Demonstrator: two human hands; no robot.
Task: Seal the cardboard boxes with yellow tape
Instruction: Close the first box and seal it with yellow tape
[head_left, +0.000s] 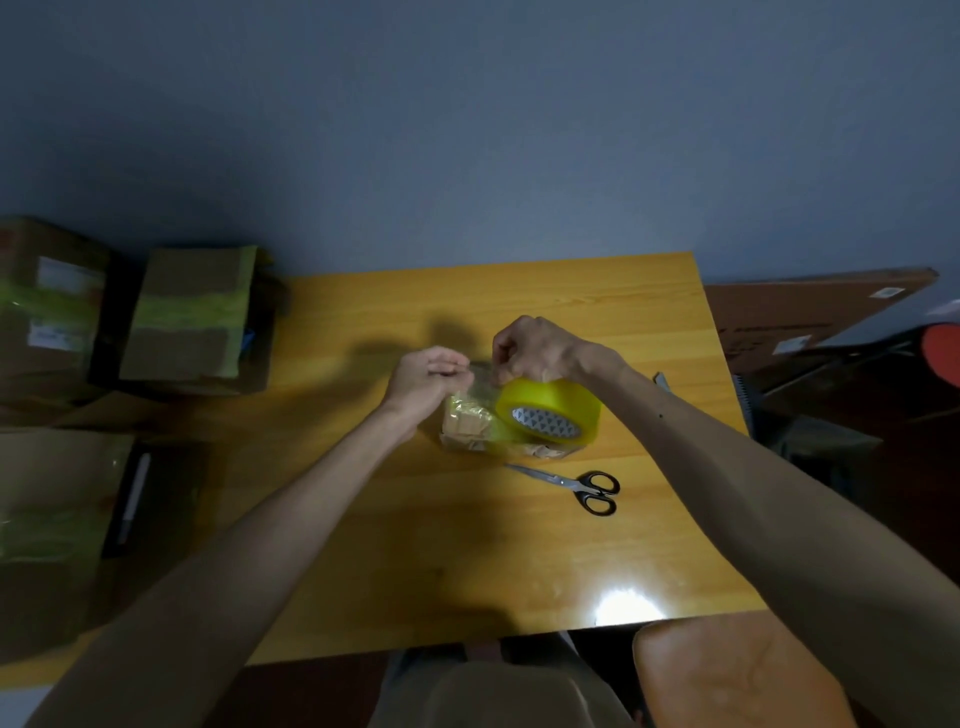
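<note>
1. Orange padded seat (737, 675) crowds the near right corner, just beside the near edge of the wooden table (467, 571).
2. The table's near half lies bare between the two forearms, glossy, with a glare spot near the front edge.
3. Black-handled scissors (571, 486) lie flat with the blades together, handles to the right, just on the near side of the small cardboard box (470, 428).
4. That box sits mid-table, already wrapped in shiny tape. The yellow tape roll (550, 415) stands tilted on its right part, core facing the camera.
5. Left hand (426, 376) is raised over the box's far left side, fingers curled, pinching one end of the tape strip (478, 371).
6. Right hand (535, 348) arches over the roll with its heel against the roll's top, fingertips curled down and pinching the strip's other end.
7. Beyond the hands the tabletop runs open to its far edge at the grey wall.
8. Taped boxes (192, 317) stack along the left edge, and a flat cardboard sheet (810, 312) leans to the far right.
</note>
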